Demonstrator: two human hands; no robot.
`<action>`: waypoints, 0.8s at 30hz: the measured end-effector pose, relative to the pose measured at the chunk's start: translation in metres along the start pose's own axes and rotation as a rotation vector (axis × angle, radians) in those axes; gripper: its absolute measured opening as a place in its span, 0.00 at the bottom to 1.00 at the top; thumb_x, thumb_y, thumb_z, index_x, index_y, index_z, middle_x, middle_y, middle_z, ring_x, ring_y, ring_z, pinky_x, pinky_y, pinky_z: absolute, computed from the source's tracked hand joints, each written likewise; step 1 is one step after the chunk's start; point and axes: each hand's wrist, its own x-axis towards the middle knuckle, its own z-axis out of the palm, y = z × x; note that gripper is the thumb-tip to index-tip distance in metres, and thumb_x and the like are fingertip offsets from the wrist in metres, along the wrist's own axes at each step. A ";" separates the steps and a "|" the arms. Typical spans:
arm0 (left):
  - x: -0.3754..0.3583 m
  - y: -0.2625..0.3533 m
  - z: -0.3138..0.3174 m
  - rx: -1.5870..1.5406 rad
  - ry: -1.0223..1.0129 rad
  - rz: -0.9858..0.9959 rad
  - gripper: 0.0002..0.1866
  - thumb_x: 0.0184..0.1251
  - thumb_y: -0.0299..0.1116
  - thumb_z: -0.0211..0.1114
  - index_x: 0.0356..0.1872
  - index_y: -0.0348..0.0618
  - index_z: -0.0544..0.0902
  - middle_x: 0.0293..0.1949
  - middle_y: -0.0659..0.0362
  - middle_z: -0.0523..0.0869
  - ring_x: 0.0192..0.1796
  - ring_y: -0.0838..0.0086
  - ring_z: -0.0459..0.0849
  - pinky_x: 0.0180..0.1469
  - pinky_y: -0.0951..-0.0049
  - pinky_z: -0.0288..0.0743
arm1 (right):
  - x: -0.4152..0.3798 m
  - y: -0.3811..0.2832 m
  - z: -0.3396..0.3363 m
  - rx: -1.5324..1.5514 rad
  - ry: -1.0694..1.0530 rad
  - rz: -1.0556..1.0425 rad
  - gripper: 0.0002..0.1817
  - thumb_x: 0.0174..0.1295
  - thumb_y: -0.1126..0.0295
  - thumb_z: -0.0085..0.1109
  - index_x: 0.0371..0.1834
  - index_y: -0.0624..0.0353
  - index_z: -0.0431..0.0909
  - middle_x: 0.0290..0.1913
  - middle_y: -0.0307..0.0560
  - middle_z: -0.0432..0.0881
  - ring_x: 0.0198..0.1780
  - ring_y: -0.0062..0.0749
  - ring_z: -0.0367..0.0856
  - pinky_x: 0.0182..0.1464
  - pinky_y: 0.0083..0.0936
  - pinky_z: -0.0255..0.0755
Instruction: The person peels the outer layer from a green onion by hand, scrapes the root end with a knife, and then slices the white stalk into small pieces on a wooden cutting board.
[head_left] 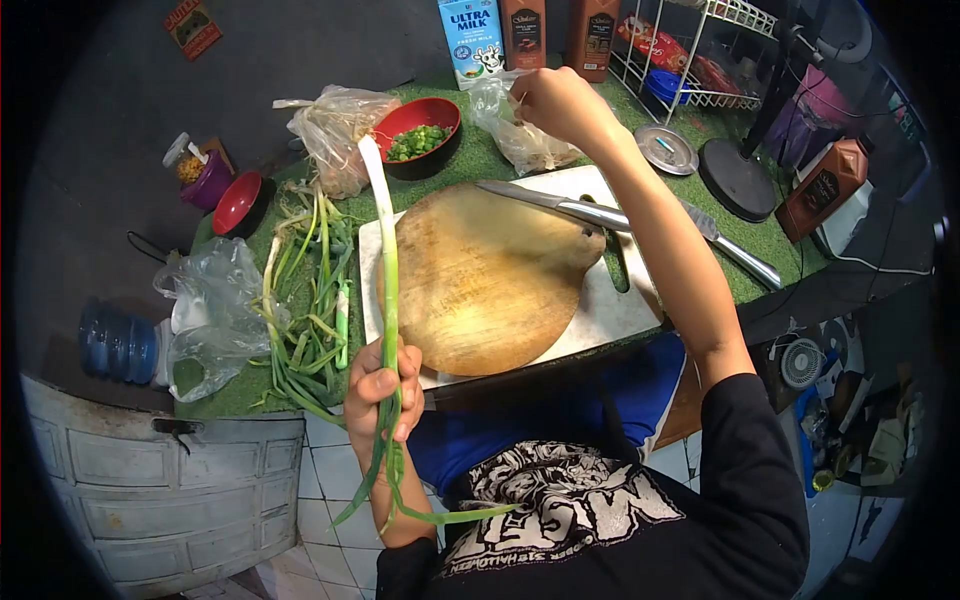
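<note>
My left hand is wrapped round a long green onion, its white end up and its green leaves hanging below. My right hand reaches to the back, its fingers pinched at the top of a clear plastic bag; whether they grip the plastic is hard to make out. Between the hands lies a round wooden board on a white cutting board. A knife rests across the upper right edge of the wood. Chopped green onion fills part of a red bowl behind the boards.
A pile of green onions and an empty-looking plastic bag lie at the left, near a small red bowl. A second blade, a metal lid, a black stand and a wire rack are at the right.
</note>
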 end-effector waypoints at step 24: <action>0.000 -0.003 0.020 0.085 0.148 -0.036 0.10 0.60 0.25 0.66 0.36 0.24 0.79 0.25 0.47 0.82 0.12 0.68 0.81 0.09 0.79 0.73 | -0.081 -0.121 -0.042 0.995 -0.202 0.046 0.24 0.60 0.54 0.75 0.45 0.66 0.86 0.38 0.47 0.90 0.42 0.25 0.89 0.45 0.24 0.82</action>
